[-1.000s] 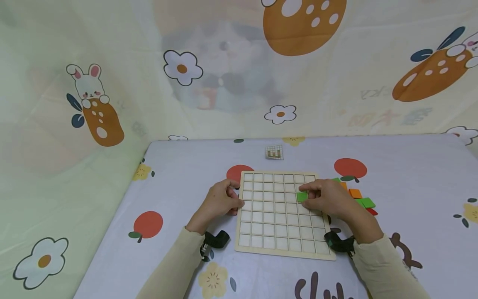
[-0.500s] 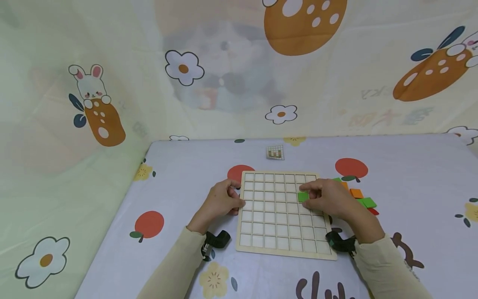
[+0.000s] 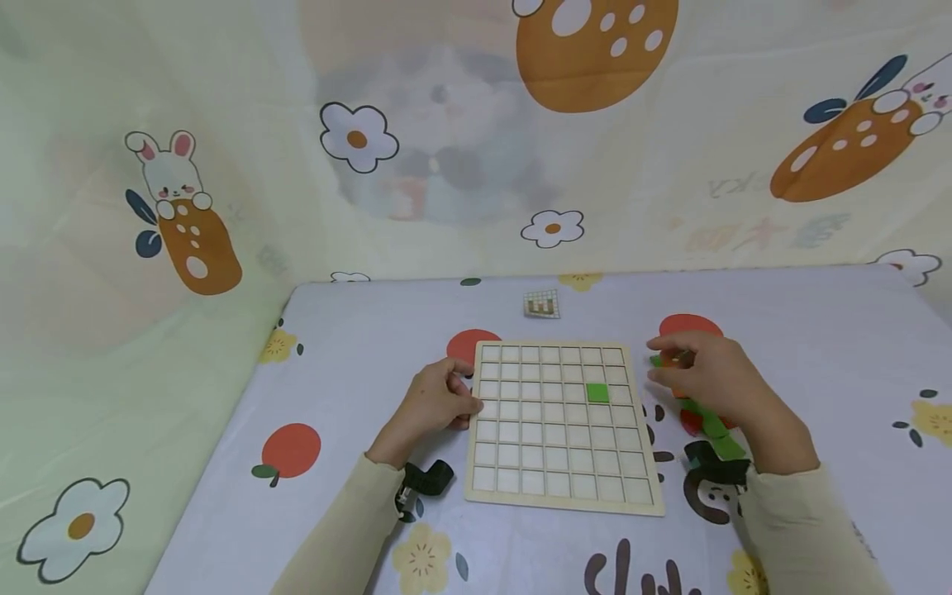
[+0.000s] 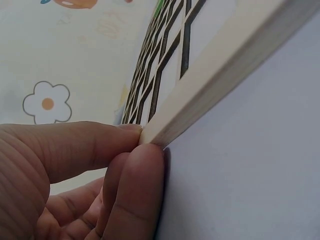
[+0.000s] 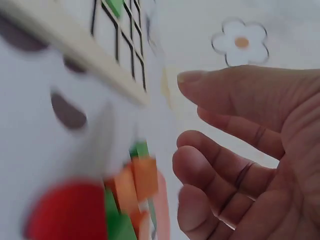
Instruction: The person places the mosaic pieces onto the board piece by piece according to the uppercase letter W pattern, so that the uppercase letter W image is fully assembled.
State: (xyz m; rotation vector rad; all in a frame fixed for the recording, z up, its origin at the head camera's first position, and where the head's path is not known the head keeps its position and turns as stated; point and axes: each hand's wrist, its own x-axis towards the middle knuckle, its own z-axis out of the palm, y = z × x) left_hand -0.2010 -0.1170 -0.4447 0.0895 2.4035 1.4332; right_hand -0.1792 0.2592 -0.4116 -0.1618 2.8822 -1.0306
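A wooden grid board [image 3: 564,498] lies flat on the table, divided into small square cells. One green square tile [image 3: 597,393] sits in a cell in the upper right part. My left hand [image 3: 433,399] holds the board's left edge; in the left wrist view its thumb and a finger meet at the pale rim [image 4: 210,80]. Right of the board, my right hand [image 3: 706,372] hovers over a loose row of coloured tiles, with a gap between thumb and fingers and nothing held. Orange tiles [image 5: 145,177] lie near its fingers in the right wrist view, partly blurred.
A small picture card [image 3: 541,304] with a grid pattern lies behind the board. Green tiles [image 3: 725,446] and red pieces lie under and beside the right wrist. The printed cloth wall [image 3: 416,248] rises at the table's back edge.
My right hand has let go of the green tile, which stays in its cell, and has moved right to the loose tiles. The left hand stays at the board's edge.
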